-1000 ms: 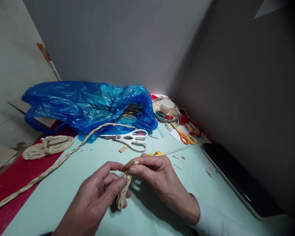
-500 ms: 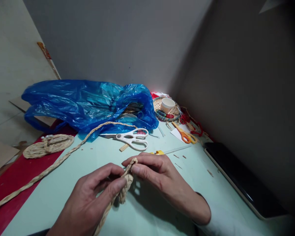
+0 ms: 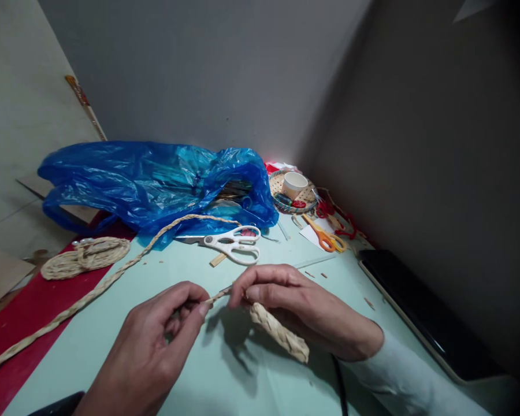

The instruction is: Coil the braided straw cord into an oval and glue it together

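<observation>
Left hand [image 3: 164,332] pinches a thin straw cord [image 3: 219,296] between thumb and forefinger, and the cord runs across to the fingertips of the right hand [image 3: 303,303]. That hand, curled, also grips a compact braided bundle [image 3: 280,333] slanting below its thumb, above the pale green tabletop [image 3: 177,266] (the fingers behind it are hidden). Judging by its tight shape, the bundle is well formed, while the stretch of cord between the hands remains free of it. Farther out, a long braid [image 3: 112,283] lies loose and uncoiled, running to the white-handled scissors [image 3: 220,242] near the blue plastic bag [image 3: 156,179]. Off to the left, a flat oval of wound braid [image 3: 85,258] looks complete. Whether the long braid joins the held piece, I cannot tell.
</observation>
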Demonstrator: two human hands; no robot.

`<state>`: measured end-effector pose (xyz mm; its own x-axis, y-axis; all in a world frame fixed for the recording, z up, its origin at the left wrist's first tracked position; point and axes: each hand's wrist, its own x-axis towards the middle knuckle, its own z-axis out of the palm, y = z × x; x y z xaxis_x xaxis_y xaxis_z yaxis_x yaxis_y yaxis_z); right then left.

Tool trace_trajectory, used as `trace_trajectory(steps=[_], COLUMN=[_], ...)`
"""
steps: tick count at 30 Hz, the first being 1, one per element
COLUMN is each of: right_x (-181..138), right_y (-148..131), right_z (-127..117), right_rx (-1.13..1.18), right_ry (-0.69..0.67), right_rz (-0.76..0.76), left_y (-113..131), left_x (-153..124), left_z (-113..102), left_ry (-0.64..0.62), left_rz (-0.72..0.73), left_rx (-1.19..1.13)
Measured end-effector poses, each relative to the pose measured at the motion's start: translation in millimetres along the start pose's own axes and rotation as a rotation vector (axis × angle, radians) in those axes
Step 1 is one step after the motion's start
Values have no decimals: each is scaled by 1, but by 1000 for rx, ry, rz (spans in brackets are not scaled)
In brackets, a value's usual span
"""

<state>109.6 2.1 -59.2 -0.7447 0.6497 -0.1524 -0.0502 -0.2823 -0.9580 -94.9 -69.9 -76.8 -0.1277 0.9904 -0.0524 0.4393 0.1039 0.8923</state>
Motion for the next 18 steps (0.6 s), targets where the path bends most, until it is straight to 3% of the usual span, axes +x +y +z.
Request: trace_trajectory(steps=[3,6,13,18], right_x=[3,5,8,13], right_y=[1,1,7,6], right_z=[-3,-3,-8,-14], right_rx=[208,311,131,179], right_ry=[-63,-22,267,335], right_rz=[-25,-92,-134,-146], left_y=[-1,3,7,2], left_x=[2,0,-5,-6], left_z=[-1,1,10,15], left_ry=[-56,-64,-255,-239], left_rz=[1,-128,-329,-403], left_rx=[-1,-162,-374,-407])
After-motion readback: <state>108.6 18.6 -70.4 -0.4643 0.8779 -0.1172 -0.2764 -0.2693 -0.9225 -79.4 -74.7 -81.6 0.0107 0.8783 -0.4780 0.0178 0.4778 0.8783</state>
